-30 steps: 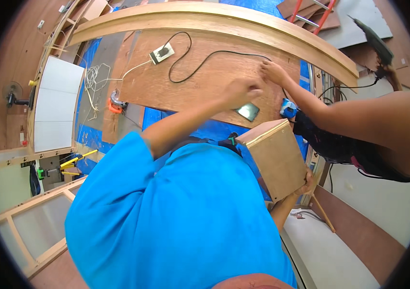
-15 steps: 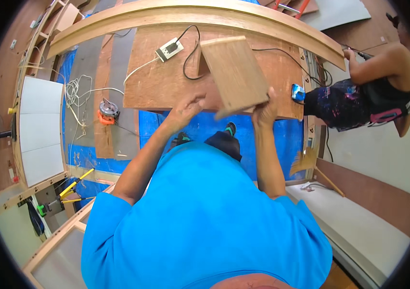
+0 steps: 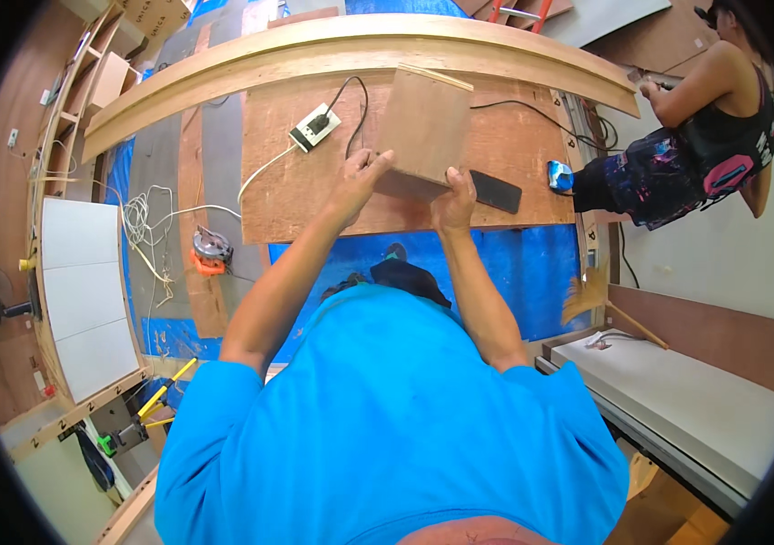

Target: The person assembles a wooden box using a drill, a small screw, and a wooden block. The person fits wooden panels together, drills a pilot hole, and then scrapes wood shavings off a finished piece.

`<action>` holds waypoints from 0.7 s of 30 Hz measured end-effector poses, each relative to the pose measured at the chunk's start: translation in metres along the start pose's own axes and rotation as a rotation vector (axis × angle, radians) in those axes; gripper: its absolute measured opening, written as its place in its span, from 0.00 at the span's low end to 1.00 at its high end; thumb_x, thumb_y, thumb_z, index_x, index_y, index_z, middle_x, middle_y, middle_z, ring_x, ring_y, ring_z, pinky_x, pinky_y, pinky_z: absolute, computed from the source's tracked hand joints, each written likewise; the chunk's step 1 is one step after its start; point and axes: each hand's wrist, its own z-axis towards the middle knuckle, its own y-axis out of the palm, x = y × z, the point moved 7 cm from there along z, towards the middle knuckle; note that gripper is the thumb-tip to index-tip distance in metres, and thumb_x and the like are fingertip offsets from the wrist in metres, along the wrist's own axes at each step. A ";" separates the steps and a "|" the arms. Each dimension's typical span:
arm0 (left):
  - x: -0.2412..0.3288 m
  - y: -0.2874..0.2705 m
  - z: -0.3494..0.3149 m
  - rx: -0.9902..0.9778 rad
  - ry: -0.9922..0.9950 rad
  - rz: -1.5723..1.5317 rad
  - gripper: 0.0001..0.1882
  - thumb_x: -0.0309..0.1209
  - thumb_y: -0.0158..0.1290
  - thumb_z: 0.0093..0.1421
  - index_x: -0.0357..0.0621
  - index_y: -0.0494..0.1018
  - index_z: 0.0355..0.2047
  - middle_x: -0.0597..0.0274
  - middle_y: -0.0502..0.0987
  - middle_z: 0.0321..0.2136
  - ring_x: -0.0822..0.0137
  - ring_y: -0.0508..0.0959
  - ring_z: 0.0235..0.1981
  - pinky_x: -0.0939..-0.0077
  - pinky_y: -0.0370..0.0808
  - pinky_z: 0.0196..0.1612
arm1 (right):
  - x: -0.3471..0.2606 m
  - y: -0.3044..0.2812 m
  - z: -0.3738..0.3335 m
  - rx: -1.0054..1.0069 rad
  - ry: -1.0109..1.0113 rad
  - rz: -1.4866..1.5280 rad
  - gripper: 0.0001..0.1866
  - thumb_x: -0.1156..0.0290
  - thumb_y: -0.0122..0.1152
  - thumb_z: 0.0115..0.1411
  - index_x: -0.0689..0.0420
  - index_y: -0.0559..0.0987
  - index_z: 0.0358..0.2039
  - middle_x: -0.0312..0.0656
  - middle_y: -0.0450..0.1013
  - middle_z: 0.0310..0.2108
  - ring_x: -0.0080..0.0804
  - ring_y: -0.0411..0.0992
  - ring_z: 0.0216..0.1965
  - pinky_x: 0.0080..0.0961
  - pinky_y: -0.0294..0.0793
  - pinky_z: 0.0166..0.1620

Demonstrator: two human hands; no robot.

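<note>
I hold a light-brown wooden panel piece (image 3: 425, 118), board-like with a pale strip along its far edge, over the plywood worktop (image 3: 287, 200). My left hand (image 3: 364, 184) grips its near left corner, thumb on top. On the near right corner my right hand (image 3: 454, 204) is closed, thumb also on the upper face. The underside of the piece is hidden. Just right of my right hand, a dark flat rectangular thing (image 3: 496, 192) lies on the worktop; its kind is unclear. Left of the piece lies a white power outlet box (image 3: 314, 127) with a black plug in it.
A long wooden beam (image 3: 351, 41) spans the worktop's far side. A circular saw (image 3: 212, 250) and coiled white cord (image 3: 146, 222) lie at left. Blue sheeting (image 3: 514, 272) covers the floor nearby. Another person (image 3: 719, 118) stands at right beside a blue-wrapped item (image 3: 560, 175).
The wooden piece has turned and shifted slightly left. My left hand, earlier apart from it, now grips its left corner. My right hand has moved left, and the dark flat thing shows.
</note>
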 end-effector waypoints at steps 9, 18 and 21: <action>-0.030 -0.001 -0.045 -0.014 -0.144 0.083 0.21 0.47 0.58 0.66 0.39 0.78 0.40 0.66 0.75 0.32 0.74 0.71 0.34 0.73 0.68 0.37 | 0.001 -0.023 -0.027 -0.225 0.129 -0.237 0.19 0.68 0.58 0.63 0.65 0.78 0.52 0.33 0.75 0.39 0.19 0.70 0.43 0.21 0.68 0.48; -0.002 0.017 -0.043 -0.103 -0.169 0.076 0.23 0.46 0.58 0.67 0.36 0.77 0.46 0.59 0.80 0.40 0.70 0.75 0.44 0.68 0.70 0.50 | 0.003 -0.033 -0.015 -0.429 0.324 -0.367 0.26 0.62 0.60 0.66 0.66 0.74 0.58 0.40 0.76 0.48 0.27 0.73 0.46 0.26 0.74 0.49; -0.009 0.016 -0.039 -0.163 -0.153 -0.148 0.25 0.43 0.57 0.68 0.34 0.74 0.54 0.54 0.79 0.50 0.66 0.75 0.53 0.67 0.69 0.58 | -0.005 -0.016 -0.018 -0.476 0.267 -0.418 0.27 0.62 0.60 0.66 0.67 0.73 0.60 0.44 0.75 0.53 0.32 0.72 0.54 0.32 0.70 0.58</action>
